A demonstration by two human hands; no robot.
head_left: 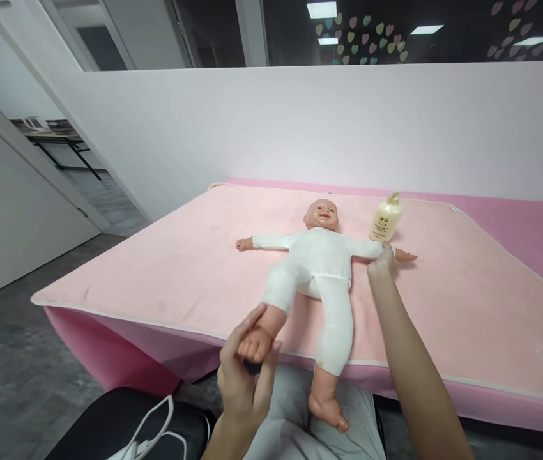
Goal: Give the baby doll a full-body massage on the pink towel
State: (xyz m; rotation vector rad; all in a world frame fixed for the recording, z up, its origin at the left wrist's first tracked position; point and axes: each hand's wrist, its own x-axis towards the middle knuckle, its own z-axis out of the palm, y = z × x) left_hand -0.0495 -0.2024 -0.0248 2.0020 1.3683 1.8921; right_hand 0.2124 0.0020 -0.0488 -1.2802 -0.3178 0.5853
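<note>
A baby doll (pixel 322 255) with a white cloth body lies face up, its head toward the wall and its arms spread wide. Around the foot of its bent leg at the left, the fingers and thumb of my left hand (pixel 247 370) are closed. My right hand (pixel 383 260) grips the doll's outstretched arm on the right, just above its wrist. The doll's other leg hangs over the near edge, above my lap. Close beyond my right hand stands a pale yellow pump bottle (pixel 385 218).
A pink blanket (pixel 175 255) covers the table, over a darker pink cloth (pixel 530 236). Behind it rises a white wall (pixel 300 128) with a window above. At the lower left is a black chair (pixel 122 421) with a white cable (pixel 156 421) on it.
</note>
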